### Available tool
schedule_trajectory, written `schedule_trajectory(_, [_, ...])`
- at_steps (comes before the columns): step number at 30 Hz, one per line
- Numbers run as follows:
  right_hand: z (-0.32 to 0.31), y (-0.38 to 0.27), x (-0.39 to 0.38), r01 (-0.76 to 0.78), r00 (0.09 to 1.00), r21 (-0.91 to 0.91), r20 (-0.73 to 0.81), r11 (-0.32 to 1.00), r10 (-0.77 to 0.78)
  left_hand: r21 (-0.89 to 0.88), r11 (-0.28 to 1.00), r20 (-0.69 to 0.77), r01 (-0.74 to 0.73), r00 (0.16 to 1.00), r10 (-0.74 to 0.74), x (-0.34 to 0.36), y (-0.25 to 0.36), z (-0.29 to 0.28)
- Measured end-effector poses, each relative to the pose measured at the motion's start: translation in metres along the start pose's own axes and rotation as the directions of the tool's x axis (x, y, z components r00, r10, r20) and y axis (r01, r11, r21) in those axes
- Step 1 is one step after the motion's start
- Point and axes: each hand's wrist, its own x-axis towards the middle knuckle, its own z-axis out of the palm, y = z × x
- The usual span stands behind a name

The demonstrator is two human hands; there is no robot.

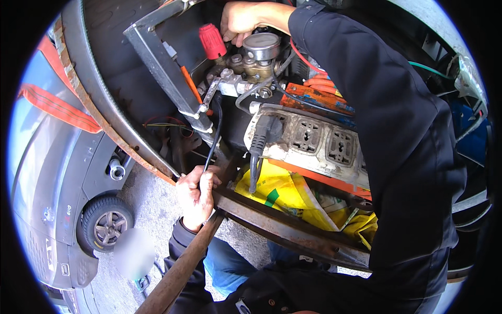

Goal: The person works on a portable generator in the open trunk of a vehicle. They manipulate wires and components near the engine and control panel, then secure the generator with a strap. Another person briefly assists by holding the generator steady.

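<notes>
My left hand is closed on a black cable at the corner of a rusty steel frame, beside a wooden-looking or rusty pole. My right hand reaches behind a red cap next to a brass valve assembly with a round metal top; its fingers are curled, and what they hold is hidden. Below the valves lies a dirty power strip with a black plug in it, above a yellow plastic sack.
A grey steel post and a curved rusty-edged housing rise at the upper left. Orange hose lies behind the strip. A grey car with a tyre and orange straps is at the left, over pavement.
</notes>
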Motion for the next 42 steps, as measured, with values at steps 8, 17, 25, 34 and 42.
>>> schedule_trajectory(8, [-0.010,0.010,0.007,-0.077,0.980,0.074,0.187,0.994,0.062,0.015,1.000,0.033,0.003,0.999,-0.003,0.003,0.005,0.002])
schedule_trajectory(17, [-0.012,-0.035,-0.034,0.258,0.965,-0.602,0.131,0.756,-0.226,0.010,1.000,-0.007,0.004,1.000,-0.004,0.002,0.003,0.000])
schedule_trajectory(25, [-0.022,-0.037,-0.055,0.329,0.939,-0.584,0.122,0.742,-0.321,0.066,0.998,0.025,0.025,0.999,-0.027,0.003,0.006,0.001])
schedule_trajectory(34, [-0.014,-0.040,-0.040,0.405,0.908,-0.558,0.151,0.724,-0.391,0.042,0.999,-0.047,0.016,0.999,-0.014,0.000,0.000,-0.004])
schedule_trajectory(42, [-0.021,-0.019,-0.007,0.004,0.980,-0.223,0.197,0.975,0.042,0.054,0.998,0.017,0.020,1.000,-0.021,0.002,0.002,0.000])
